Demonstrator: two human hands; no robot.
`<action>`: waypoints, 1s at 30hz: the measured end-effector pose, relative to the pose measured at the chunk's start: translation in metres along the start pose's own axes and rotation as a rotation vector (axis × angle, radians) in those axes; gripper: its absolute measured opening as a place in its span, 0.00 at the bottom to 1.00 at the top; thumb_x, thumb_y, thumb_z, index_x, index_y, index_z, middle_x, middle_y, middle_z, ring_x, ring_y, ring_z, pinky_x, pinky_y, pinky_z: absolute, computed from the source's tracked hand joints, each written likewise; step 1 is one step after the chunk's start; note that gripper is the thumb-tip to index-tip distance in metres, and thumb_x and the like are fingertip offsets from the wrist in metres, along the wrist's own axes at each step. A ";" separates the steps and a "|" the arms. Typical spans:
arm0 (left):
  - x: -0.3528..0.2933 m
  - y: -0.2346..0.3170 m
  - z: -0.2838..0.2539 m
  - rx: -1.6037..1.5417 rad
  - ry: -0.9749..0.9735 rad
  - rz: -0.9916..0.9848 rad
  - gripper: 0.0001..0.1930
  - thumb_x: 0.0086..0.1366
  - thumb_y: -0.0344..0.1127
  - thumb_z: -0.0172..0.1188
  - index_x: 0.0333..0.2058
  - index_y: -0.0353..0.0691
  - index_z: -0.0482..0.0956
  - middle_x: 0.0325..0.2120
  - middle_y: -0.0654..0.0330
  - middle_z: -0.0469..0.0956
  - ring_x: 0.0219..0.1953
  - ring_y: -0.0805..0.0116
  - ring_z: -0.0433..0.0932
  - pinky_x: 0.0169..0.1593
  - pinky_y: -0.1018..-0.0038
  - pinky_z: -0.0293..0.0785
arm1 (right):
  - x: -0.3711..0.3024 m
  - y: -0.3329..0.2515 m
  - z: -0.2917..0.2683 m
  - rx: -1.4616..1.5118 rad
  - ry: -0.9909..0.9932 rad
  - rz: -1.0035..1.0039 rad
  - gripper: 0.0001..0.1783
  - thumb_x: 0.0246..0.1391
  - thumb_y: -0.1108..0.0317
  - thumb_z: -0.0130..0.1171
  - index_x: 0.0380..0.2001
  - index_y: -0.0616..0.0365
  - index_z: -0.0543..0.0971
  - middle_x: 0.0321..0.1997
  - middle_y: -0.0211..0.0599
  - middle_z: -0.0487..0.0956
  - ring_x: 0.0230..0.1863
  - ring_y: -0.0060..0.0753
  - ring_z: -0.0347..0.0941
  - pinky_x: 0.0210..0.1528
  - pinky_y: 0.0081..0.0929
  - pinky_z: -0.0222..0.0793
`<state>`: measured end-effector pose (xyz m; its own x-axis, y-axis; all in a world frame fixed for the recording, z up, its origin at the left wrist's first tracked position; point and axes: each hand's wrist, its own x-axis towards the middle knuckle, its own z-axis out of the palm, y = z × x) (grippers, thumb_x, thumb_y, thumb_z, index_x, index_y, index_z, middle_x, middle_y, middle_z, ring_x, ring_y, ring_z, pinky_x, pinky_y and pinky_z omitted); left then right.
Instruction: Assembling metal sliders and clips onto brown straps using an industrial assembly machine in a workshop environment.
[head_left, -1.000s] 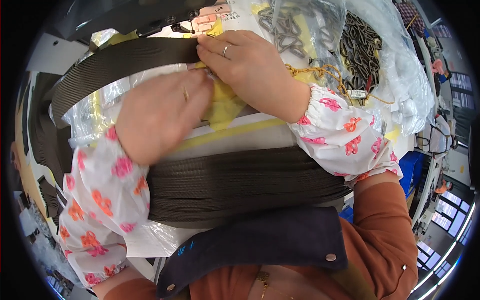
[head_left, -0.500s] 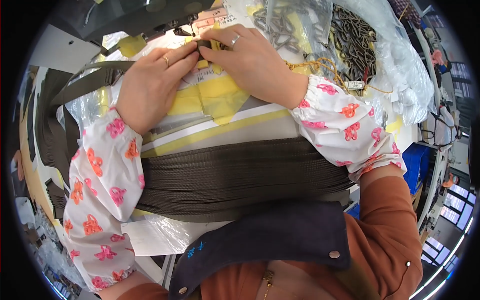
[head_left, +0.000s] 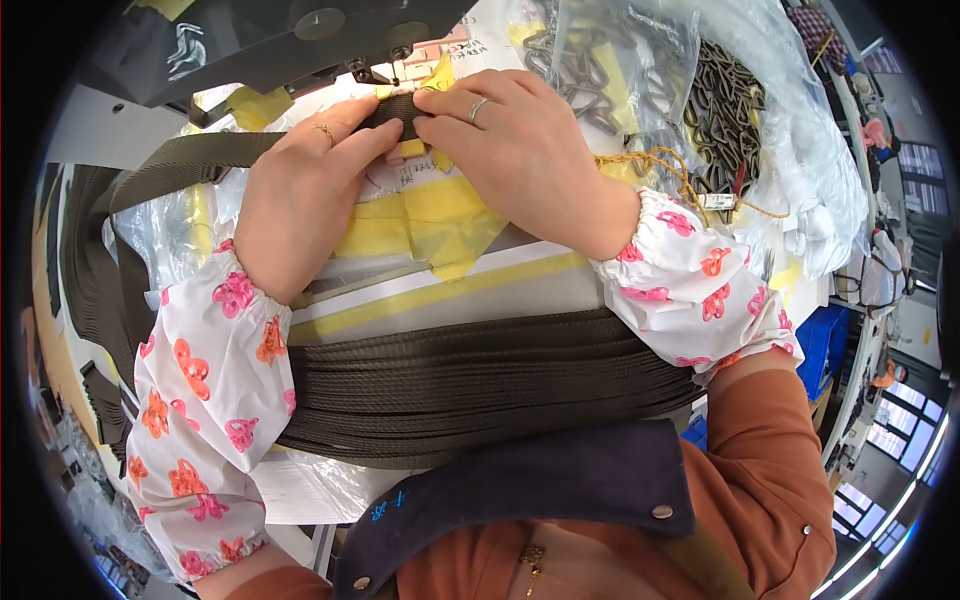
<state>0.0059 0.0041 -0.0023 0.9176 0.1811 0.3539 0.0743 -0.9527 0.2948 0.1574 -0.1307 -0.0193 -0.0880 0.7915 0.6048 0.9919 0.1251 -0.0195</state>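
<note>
A short piece of dark olive webbing strap (head_left: 402, 112) lies on the bed just below the needle area of a dark sewing machine head (head_left: 270, 55). My left hand (head_left: 305, 195) holds its left side, fingers pressed together on it. From the other side, my right hand (head_left: 525, 155) grips its right edge with thumb and forefinger. Pink and yellow guide blocks (head_left: 408, 150) sit taped around the strap, just below the fingertips. More of the webbing (head_left: 190, 160) loops out to the left, behind my left hand. The strap's underside is hidden.
A thick stack of dark webbing strips (head_left: 480, 385) lies across the table near my body. Clear plastic bags of metal buckles (head_left: 725, 110) stand at the back right, with a yellow cord (head_left: 650, 160) beside them. Yellow tape (head_left: 440, 225) covers part of the bed.
My hands have spread slightly apart, so more of the webbing shows between the fingers. The whole scene sits a little lower in view; the webbing loop at left has shifted.
</note>
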 end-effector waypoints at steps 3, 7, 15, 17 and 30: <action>0.001 -0.004 0.002 0.039 0.062 0.072 0.13 0.51 0.27 0.56 0.38 0.42 0.77 0.41 0.55 0.76 0.39 0.57 0.76 0.40 0.70 0.73 | 0.002 -0.002 -0.003 -0.016 -0.053 0.034 0.11 0.38 0.72 0.54 0.31 0.54 0.77 0.40 0.26 0.77 0.42 0.31 0.71 0.43 0.28 0.65; 0.004 -0.005 0.003 0.008 0.035 0.013 0.12 0.53 0.27 0.56 0.38 0.41 0.77 0.41 0.58 0.76 0.39 0.58 0.76 0.39 0.70 0.73 | 0.003 -0.001 -0.005 -0.067 -0.111 0.020 0.10 0.39 0.72 0.53 0.30 0.54 0.75 0.41 0.26 0.77 0.42 0.30 0.71 0.45 0.30 0.63; 0.004 -0.010 -0.002 0.058 0.038 0.123 0.12 0.53 0.26 0.55 0.38 0.40 0.76 0.41 0.57 0.76 0.41 0.57 0.75 0.42 0.69 0.72 | 0.006 0.000 -0.001 -0.166 -0.059 -0.065 0.05 0.43 0.67 0.53 0.26 0.52 0.76 0.31 0.26 0.76 0.34 0.28 0.71 0.48 0.40 0.59; 0.005 -0.012 0.001 0.053 0.012 0.110 0.12 0.53 0.25 0.54 0.38 0.39 0.76 0.41 0.57 0.76 0.42 0.57 0.74 0.43 0.69 0.71 | 0.004 0.002 0.003 -0.175 -0.077 -0.049 0.05 0.43 0.68 0.53 0.26 0.52 0.76 0.31 0.26 0.76 0.35 0.28 0.71 0.50 0.42 0.57; 0.011 -0.033 0.011 -0.080 0.022 0.025 0.14 0.57 0.25 0.51 0.42 0.42 0.75 0.42 0.57 0.75 0.44 0.58 0.74 0.41 0.69 0.73 | 0.009 0.020 0.009 -0.199 -0.102 -0.030 0.11 0.42 0.71 0.52 0.33 0.54 0.75 0.32 0.26 0.77 0.40 0.28 0.71 0.52 0.45 0.55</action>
<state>0.0178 0.0353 -0.0181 0.9100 0.1638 0.3808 0.0195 -0.9345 0.3554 0.1755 -0.1153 -0.0212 -0.1166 0.8466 0.5193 0.9863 0.0371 0.1608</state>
